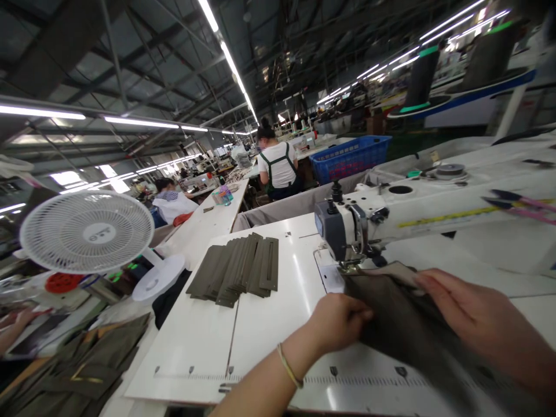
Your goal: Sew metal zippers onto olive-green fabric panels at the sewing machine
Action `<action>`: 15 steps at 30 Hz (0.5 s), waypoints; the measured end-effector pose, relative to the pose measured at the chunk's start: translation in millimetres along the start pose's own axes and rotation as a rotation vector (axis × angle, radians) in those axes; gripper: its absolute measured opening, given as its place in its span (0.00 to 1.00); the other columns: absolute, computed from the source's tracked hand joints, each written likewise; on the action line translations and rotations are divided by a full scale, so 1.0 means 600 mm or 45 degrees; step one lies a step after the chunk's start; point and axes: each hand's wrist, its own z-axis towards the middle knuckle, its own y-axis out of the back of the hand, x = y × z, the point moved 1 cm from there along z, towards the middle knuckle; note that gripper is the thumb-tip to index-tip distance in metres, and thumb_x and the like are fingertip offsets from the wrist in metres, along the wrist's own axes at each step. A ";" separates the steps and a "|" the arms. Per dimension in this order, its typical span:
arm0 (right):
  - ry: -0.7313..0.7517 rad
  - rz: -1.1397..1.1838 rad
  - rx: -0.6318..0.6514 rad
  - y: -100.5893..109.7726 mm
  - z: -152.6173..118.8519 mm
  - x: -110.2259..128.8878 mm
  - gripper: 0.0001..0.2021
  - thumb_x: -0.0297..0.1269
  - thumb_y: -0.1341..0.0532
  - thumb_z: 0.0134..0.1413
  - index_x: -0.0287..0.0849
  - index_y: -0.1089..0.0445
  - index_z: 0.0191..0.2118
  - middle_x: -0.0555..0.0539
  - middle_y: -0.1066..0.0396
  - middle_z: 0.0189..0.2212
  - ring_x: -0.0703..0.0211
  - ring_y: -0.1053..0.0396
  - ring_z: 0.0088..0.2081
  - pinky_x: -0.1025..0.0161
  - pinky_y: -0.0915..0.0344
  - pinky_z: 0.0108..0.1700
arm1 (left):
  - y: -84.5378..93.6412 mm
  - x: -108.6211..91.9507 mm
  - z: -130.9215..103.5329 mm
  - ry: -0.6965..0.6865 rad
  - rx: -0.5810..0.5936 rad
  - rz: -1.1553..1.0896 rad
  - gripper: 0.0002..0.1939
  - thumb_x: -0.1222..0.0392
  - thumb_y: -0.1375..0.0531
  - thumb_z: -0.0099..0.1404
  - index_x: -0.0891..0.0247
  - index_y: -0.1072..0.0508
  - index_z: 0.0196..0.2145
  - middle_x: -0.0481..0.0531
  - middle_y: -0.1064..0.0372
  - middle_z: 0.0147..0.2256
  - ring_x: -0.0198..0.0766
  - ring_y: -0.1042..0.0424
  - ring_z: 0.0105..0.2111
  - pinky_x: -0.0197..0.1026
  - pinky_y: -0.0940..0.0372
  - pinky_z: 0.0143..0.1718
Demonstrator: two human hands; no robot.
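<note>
A dark olive piece of fabric (391, 315) lies at the needle end of a white sewing machine (347, 226), its lower part blurred and hanging toward me. My left hand (341, 321) is closed on the fabric's left edge, fingers curled. On the other side, my right hand (460, 301) pinches the fabric's upper right edge, where a paler underside shows. The fabric's top edge sits close to the presser foot; whether it is under the foot I cannot tell. Left of the machine, a fanned stack of olive fabric strips (237, 269) rests on the white table (278, 336).
A white fan (89, 231) stands at the left, beside a pile of olive garments (82, 370). Pink-handled scissors (521, 205) lie on the machine arm. Thread cones (419, 81) stand at upper right. A blue basket (350, 159) and a seated person (278, 165) are farther back.
</note>
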 end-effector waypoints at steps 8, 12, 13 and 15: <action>0.367 0.039 0.091 0.023 0.048 -0.022 0.11 0.38 0.49 0.65 0.49 0.31 0.34 0.51 0.23 0.29 0.57 0.25 0.25 0.63 0.28 0.26 | 0.014 0.016 0.051 -0.106 -0.323 -0.091 0.13 0.69 0.32 0.59 0.61 0.21 0.42 0.52 0.21 0.42 0.42 0.23 0.44 0.41 0.31 0.50; 0.470 0.024 0.046 0.032 0.070 -0.012 0.12 0.36 0.50 0.67 0.47 0.31 0.35 0.50 0.25 0.28 0.59 0.27 0.26 0.63 0.29 0.29 | -0.001 0.039 0.066 -0.156 -0.186 -0.054 0.13 0.68 0.30 0.57 0.61 0.21 0.41 0.52 0.21 0.41 0.42 0.22 0.42 0.40 0.30 0.48; 0.478 0.008 0.022 0.035 0.070 -0.009 0.11 0.36 0.50 0.67 0.47 0.32 0.36 0.50 0.25 0.28 0.58 0.27 0.26 0.63 0.29 0.29 | -0.004 0.043 0.068 -0.151 -0.192 -0.035 0.12 0.67 0.30 0.58 0.61 0.21 0.40 0.52 0.21 0.41 0.42 0.22 0.41 0.40 0.30 0.47; 0.440 -0.064 -0.017 0.038 0.056 0.005 0.10 0.36 0.50 0.66 0.47 0.32 0.38 0.49 0.24 0.31 0.56 0.26 0.30 0.59 0.28 0.34 | -0.008 0.048 0.071 -0.136 -0.227 -0.011 0.09 0.67 0.32 0.60 0.61 0.20 0.40 0.51 0.20 0.40 0.41 0.21 0.40 0.39 0.29 0.46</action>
